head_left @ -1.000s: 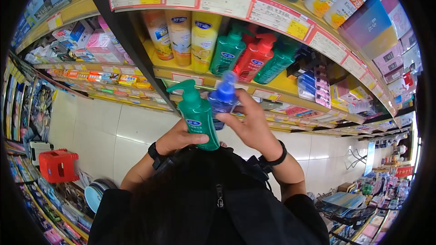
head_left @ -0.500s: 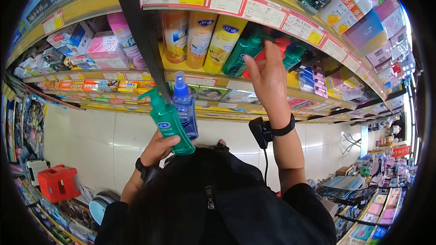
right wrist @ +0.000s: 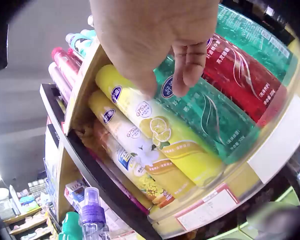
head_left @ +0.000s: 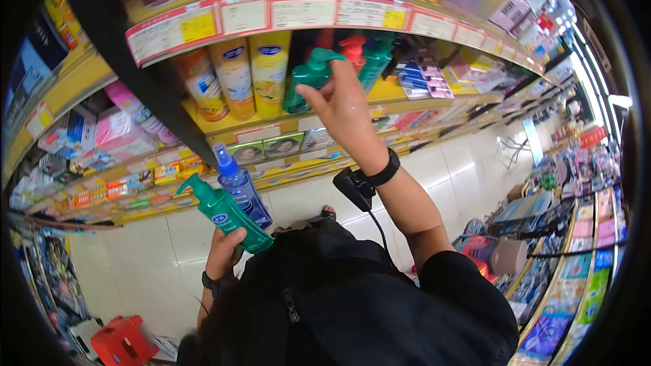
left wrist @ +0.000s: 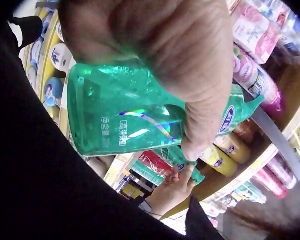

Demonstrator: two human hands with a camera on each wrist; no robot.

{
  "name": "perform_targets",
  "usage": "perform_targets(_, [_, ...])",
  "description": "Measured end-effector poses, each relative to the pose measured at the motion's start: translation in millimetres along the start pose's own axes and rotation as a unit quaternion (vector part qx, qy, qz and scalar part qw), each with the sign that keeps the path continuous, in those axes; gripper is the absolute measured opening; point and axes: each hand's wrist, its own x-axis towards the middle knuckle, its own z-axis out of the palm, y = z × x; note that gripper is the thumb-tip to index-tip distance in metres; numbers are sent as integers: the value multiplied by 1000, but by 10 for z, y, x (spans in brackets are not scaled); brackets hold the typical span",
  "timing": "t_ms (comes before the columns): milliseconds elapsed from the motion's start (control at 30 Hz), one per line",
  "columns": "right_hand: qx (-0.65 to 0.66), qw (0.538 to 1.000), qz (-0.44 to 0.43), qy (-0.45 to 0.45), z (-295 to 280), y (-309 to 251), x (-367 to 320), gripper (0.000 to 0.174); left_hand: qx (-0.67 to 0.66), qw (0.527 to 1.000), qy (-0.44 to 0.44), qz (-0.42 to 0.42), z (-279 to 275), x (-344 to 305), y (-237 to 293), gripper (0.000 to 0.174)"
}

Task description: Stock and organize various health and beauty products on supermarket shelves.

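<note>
My left hand (head_left: pixel 225 252) holds a green pump bottle (head_left: pixel 227 218) low in front of the body, its thumb across the bottle's front. A blue spray bottle (head_left: pixel 245 195) is held in the same hand, just behind the green one. In the left wrist view the clear green bottle (left wrist: pixel 120 110) lies across the palm. At the shelf, my right hand (head_left: pixel 347 114) grips another green pump bottle (head_left: pixel 297 98) near its neck, thumb on one side and fingers on the other. That bottle's lower part (right wrist: pixel 220 120) stands on the shelf, beside a red pump bottle (right wrist: pixel 245 75).
Yellow and orange spray cans (head_left: pixel 270 74) stand left of the pump bottles. A price-tag strip (head_left: pixel 302 13) edges the shelf above. A dark upright post (head_left: pixel 146 61) divides the shelves. A red case (head_left: pixel 124 343) sits on the floor at lower left.
My right hand has shifted from in front of the red bottle to the shelved green pump bottle, now gripping its top. The left hand still holds its two bottles, lower in the tilted view.
</note>
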Motion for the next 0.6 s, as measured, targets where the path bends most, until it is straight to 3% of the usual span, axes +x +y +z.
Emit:
perform_targets(100, [22, 1000, 4, -5, -7, -5, -46, 45, 64, 998, -8, -13, -35, 20, 2, 85])
perform_targets(233, [19, 999, -24, -10, -58, 9, -93, 43, 29, 999, -15, -5, 26, 63, -11, 75])
perform_targets(433, [127, 989, -68, 46, -514, -52, -159, 42, 87, 996, -1, -19, 105, 87, -103, 84])
perform_targets(600, [196, 976, 47, 83, -1256, 39, -155, 45, 94, 995, 23, -23, 122, 128, -339, 83])
